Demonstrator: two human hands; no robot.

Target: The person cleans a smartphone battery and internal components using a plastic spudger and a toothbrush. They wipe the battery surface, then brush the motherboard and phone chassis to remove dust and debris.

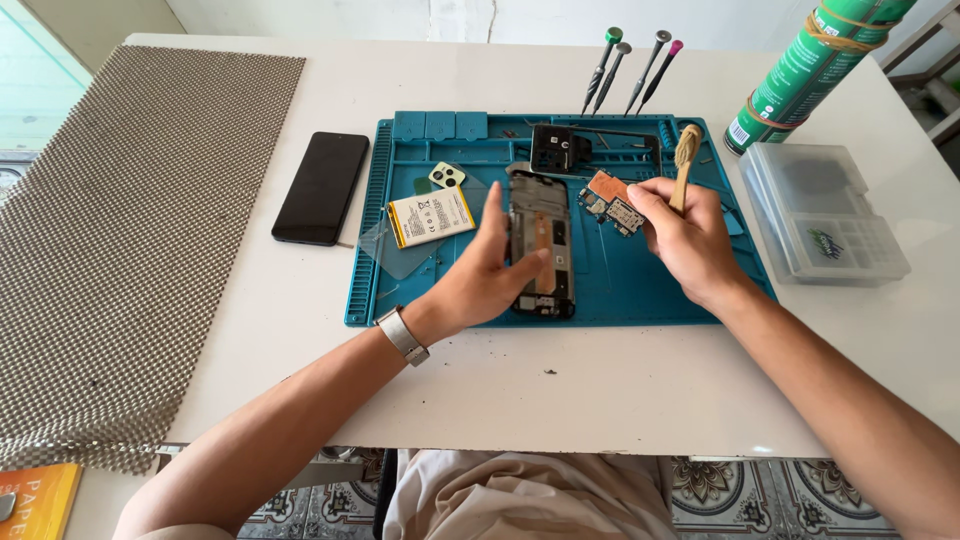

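Observation:
An opened phone frame [545,235] lies on the teal repair mat [620,290], its dark insides facing up. My left hand [480,275] rests against the frame's left edge, thumb across its middle, fingers apart. My right hand [685,240] is closed around a small bamboo-handled brush [685,155], bristles pointing up, just right of the frame. A small circuit board [612,203] lies between the frame and my right hand. A white and yellow battery [430,217] and a pale green camera cover [447,176] sit on the mat's left part.
A black phone [322,187] lies face down left of the mat. Several screwdrivers [630,70] stand at the mat's far edge. A green spray can [815,65] and a clear plastic parts box [825,210] are at the right. A grey mesh mat [130,230] covers the table's left.

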